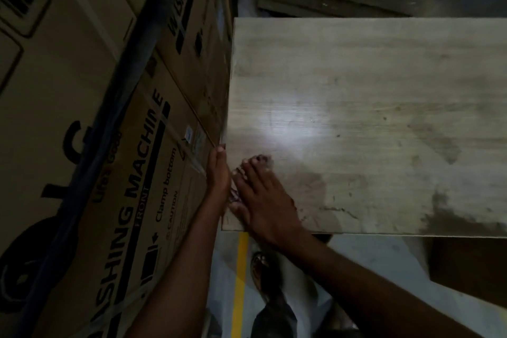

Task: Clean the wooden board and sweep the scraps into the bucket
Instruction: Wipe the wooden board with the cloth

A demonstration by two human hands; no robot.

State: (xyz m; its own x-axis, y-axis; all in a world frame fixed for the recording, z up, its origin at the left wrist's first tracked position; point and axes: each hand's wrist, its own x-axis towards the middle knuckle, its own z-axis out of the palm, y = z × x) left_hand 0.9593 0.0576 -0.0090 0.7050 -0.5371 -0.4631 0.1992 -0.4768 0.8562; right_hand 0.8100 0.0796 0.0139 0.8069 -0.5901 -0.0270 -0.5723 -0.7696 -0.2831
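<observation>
Head view: I see left hand (pixel 218 173) and right hand (pixel 263 200), grips apart, at the edge of the wooden board (pixel 356 77). Scraps (pixel 338 135) may miss the unseen bucket.

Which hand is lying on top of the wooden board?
The right hand: it lies flat on the wooden board, near its left edge. The left hand is held upright beside that edge, not on top.
</observation>
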